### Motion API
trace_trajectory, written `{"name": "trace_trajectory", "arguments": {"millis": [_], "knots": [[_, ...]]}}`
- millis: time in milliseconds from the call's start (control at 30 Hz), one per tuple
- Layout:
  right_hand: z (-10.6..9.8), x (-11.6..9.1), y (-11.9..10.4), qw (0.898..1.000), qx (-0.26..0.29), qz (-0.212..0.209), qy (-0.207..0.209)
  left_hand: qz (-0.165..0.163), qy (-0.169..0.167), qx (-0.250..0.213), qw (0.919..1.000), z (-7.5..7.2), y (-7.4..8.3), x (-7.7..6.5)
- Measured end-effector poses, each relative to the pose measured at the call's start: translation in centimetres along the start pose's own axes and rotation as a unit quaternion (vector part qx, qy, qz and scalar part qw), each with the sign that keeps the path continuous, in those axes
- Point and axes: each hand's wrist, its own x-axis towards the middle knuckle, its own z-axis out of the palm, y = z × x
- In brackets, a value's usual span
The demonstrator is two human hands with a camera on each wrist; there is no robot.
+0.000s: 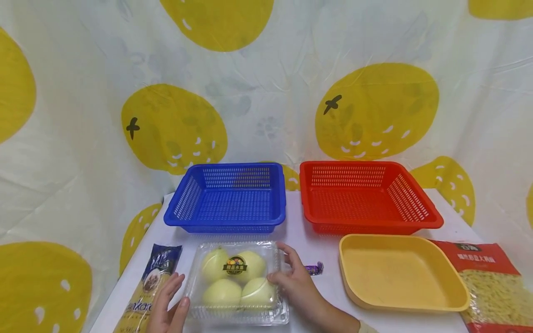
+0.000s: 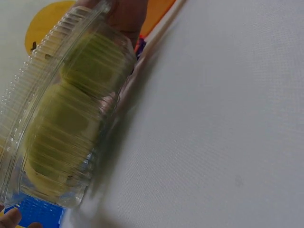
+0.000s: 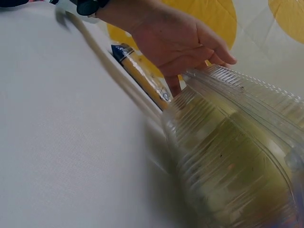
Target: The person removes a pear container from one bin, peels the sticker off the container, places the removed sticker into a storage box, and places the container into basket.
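A clear plastic clamshell box point(image 1: 193, 277) holds several pale yellow-green pears point(image 1: 222, 292) under a lid with a dark label point(image 1: 235, 266). My right hand point(image 1: 301, 286) grips the box's right side, thumb on the lid and fingers round the far corner. At the left side, my left hand point(image 1: 168, 305) has its fingers extended and thumb spread, fingertips right by the rim. The right wrist view shows that left hand point(image 3: 175, 42) beside the ribbed box wall point(image 3: 199, 147). In the left wrist view the box point(image 2: 61, 118) appears side-on, its pears visible through the plastic.
Behind the box stand a blue basket point(image 1: 233, 229) and a red basket point(image 1: 370, 227). A yellow tray point(image 1: 399, 273) lies at right, next to a red pasta bag point(image 1: 491, 282). A blue-and-gold packet point(image 1: 156, 273) lies left; a purple-wrapped candy point(image 1: 314, 268) lies past the right hand.
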Motion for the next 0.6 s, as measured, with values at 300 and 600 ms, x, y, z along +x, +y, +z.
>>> {"name": "trace_trajectory", "arguments": {"millis": [300, 600], "knots": [[0.5, -0.3, 0.3, 1.000, 0.007, -0.001, -0.016, 0.027, 0.011, 0.021, 0.9993, -0.2, -1.2, 0.0], [0.7, 0.0, -0.1, 0.999, 0.012, -0.001, -0.043, 0.035, 0.017, 0.018, 0.9991, -0.2, -1.9, 0.2]]}}
